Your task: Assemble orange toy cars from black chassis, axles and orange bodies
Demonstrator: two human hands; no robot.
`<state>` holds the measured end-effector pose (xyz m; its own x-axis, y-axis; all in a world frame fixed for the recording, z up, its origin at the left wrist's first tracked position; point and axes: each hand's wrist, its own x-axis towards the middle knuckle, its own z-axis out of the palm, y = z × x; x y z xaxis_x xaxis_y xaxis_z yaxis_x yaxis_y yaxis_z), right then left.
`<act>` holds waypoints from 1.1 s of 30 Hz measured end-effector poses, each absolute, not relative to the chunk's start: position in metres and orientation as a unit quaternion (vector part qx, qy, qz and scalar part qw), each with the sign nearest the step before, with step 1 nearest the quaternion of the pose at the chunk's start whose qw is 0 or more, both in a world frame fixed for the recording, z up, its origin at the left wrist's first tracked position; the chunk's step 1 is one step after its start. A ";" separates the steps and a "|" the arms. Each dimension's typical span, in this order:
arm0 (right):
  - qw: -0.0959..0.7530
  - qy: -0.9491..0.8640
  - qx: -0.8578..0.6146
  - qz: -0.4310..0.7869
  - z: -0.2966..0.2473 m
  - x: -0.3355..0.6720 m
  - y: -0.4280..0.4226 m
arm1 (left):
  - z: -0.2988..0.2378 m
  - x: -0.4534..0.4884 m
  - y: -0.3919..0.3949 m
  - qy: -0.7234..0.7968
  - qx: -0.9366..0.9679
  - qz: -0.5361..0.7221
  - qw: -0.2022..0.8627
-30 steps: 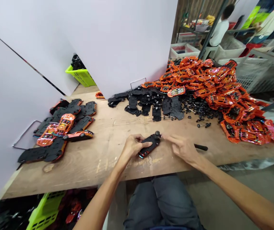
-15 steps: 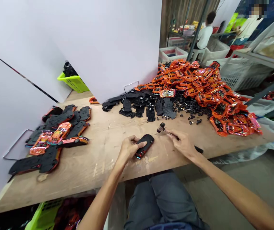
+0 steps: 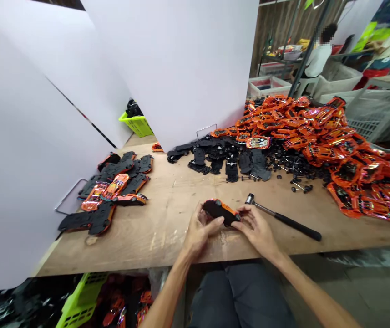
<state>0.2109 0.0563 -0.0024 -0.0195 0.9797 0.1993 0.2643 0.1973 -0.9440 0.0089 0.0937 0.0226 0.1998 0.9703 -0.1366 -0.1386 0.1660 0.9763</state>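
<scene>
Both my hands hold a small toy car (image 3: 220, 212) above the plywood table (image 3: 160, 228). Its orange body and black underside both show, and my fingers hide part of it. My left hand (image 3: 201, 230) grips the car's left end, and my right hand (image 3: 254, 230) grips the other end. A black-handled hammer (image 3: 283, 219) lies just right of my right hand, its metal head near the car. Beyond my hands spread black chassis plates (image 3: 229, 161), loose wheels on axles (image 3: 299, 180) and a large heap of shiny orange car bodies (image 3: 317, 136).
Left on the table lies a smaller stack of black chassis and orange cars (image 3: 113, 191). White partition boards (image 3: 170, 59) stand behind it. A lime-green basket (image 3: 82, 298) of orange cars sits below the table edge. A seated person (image 3: 319, 57) is further back among white crates.
The hammer has left my right hand and now lies on the table. Both hands have lifted and turned the car, showing its orange side. The view has shifted slightly.
</scene>
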 end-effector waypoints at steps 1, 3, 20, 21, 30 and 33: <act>0.455 -0.649 -0.506 0.342 -0.003 0.216 0.056 | 0.024 0.001 0.093 0.448 0.502 0.429 0.603; 0.399 -0.729 -0.477 0.286 -0.002 0.229 0.056 | 0.025 -0.015 0.090 0.452 0.574 0.382 0.566; 0.478 -0.614 -0.541 0.318 -0.010 0.219 0.068 | -0.001 -0.023 0.084 0.521 0.582 0.366 0.506; 0.482 -0.620 -0.539 0.305 -0.008 0.217 0.068 | -0.001 -0.024 0.084 0.521 0.581 0.368 0.506; 0.433 -0.619 -0.536 0.377 -0.015 0.231 0.072 | 0.022 -0.042 0.099 0.564 0.550 0.386 0.479; 0.436 -0.626 -0.550 0.339 -0.018 0.256 0.078 | 0.051 -0.107 0.135 0.631 0.559 0.457 0.286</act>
